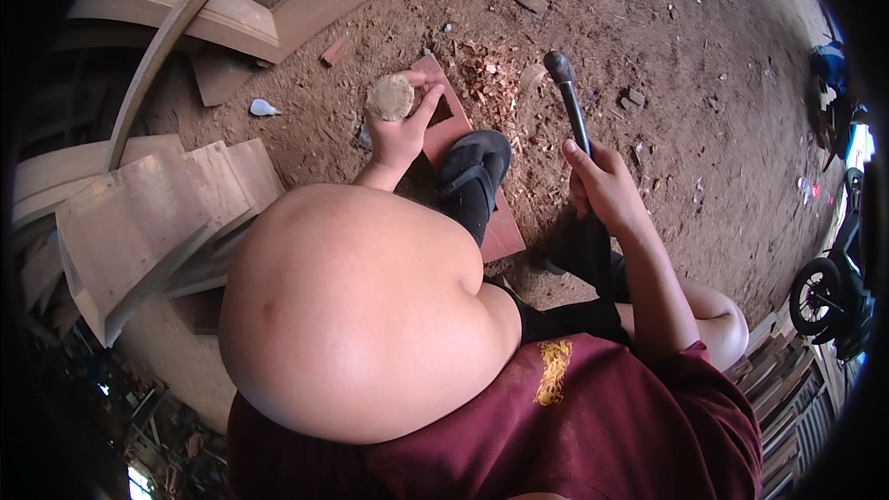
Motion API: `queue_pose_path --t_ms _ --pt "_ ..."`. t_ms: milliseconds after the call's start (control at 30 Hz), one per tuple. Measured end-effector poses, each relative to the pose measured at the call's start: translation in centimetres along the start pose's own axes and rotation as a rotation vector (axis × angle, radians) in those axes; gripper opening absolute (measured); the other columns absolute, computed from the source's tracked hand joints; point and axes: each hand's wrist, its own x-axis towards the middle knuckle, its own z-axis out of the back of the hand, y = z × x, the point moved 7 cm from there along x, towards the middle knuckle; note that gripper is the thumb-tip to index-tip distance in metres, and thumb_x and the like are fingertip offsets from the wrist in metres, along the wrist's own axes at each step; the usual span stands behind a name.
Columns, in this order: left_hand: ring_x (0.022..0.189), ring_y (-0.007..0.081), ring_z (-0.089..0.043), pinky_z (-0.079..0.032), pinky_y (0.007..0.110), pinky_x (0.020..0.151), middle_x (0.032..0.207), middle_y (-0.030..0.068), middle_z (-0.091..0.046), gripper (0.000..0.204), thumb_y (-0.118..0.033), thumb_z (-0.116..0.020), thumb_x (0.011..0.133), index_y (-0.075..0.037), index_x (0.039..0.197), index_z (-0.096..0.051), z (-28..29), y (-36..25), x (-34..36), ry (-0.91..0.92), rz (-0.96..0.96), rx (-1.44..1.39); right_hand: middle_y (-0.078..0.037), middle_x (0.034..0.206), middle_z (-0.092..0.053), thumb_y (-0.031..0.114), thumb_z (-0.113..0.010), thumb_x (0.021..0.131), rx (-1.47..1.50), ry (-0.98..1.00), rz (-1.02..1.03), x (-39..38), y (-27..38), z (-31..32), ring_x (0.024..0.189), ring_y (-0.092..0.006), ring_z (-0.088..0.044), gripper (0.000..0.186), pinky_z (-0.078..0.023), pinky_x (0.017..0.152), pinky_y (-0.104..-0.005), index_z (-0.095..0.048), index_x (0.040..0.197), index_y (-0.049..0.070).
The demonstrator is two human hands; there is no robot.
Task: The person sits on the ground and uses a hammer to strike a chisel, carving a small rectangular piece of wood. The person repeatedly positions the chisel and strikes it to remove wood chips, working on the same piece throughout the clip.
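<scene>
My left hand (pixel 400 136) is closed around an upright tool with a round pale wooden end (pixel 392 98), seen from its top; its lower part is hidden. That hand is at the left edge of a reddish-brown board (pixel 503 233) with a rectangular cut-out near its far end. Across the board's middle rests my foot in a black sandal (pixel 475 164). To the right, my right hand (pixel 607 185) grips the dark shaft of a hammer-like tool (pixel 574 111), its rounded black head pointing away from me. Its head is apart from the board.
Curled wood shavings (pixel 494 81) lie beside the board on the dirt floor. Timber frames (pixel 310 7) stand at the far left, stacked wooden pieces (pixel 153 213) nearer. A small white bottle (pixel 264 107) lies between. My bent knee (pixel 361 306) blocks much of the view. A motorcycle (pixel 833 287) stands far right.
</scene>
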Motion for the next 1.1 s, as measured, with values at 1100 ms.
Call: queue_pose_path --t_ms 1100 --pt "0.066 0.0161 -0.054 -0.045 0.035 0.063 0.072 0.0029 -0.057 0.026 -0.020 -0.074 0.085 -0.002 0.078 -0.057 -2.6 3.4 0.8 -0.035 0.230 0.101 -0.014 0.061 -0.062 0.044 -0.046 0.098 -0.753 -0.065 0.727 -9.3 16.4 -6.0 0.065 -0.0327 -0.066 0.046 -0.052 0.062 -0.0447 -0.065 0.085 0.004"
